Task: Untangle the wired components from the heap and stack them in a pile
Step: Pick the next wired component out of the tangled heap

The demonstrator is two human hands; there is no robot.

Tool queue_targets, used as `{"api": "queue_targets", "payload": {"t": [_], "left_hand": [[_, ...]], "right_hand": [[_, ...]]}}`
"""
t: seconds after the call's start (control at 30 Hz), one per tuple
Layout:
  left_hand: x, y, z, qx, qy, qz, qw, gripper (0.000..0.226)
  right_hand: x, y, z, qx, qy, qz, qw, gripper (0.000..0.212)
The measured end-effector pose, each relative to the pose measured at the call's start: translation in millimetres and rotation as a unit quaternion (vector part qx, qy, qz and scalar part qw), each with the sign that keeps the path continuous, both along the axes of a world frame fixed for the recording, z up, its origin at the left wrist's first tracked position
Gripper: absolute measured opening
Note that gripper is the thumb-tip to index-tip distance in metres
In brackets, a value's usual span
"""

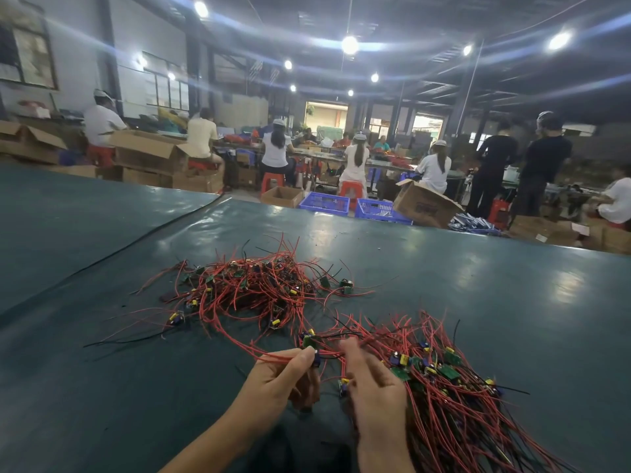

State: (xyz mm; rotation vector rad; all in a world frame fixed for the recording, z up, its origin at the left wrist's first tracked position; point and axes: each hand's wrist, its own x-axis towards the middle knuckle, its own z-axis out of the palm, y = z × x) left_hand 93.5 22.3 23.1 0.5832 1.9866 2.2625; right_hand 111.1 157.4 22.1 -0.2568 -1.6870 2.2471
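Observation:
A tangled heap (259, 288) of small circuit boards with red and black wires lies on the dark green table (512, 302), ahead of my hands. A second pile (450, 380) of the same wired components spreads out at the right, its wires running toward me. My left hand (280, 377) pinches a small wired component (316, 356) and its red wires between thumb and fingers. My right hand (372, 380) is just beside it, blurred, with fingertips among the red wires at the pile's left edge; whether it holds any is unclear.
A black cable (136, 240) runs diagonally across the table at the left. Beyond the table's far edge stand blue crates (324, 202), cardboard boxes (423, 203) and several seated and standing people at other benches.

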Motion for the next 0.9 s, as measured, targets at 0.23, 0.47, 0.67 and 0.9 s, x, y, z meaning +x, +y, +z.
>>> {"api": "queue_targets", "payload": {"t": [0.23,0.47,0.67,0.9], "left_hand": [[-1,-1,1,-0.018,-0.005,-0.013,1.0,0.038],[-1,-1,1,-0.001,-0.014,-0.004,1.0,0.038],[-2,0,-2,0.006,-0.001,-0.022,1.0,0.034],[-2,-3,-14,-0.177,0.138,-0.008,0.974,0.024]], "right_hand": [[0,-2,3,-0.003,-0.007,-0.009,1.0,0.023],[0,10,3,-0.022,0.014,-0.052,0.998,0.026],[4,-13,-4,0.121,0.049,0.078,0.988,0.036],[2,3,5,0.027,0.005,-0.045,0.999,0.024]]}}
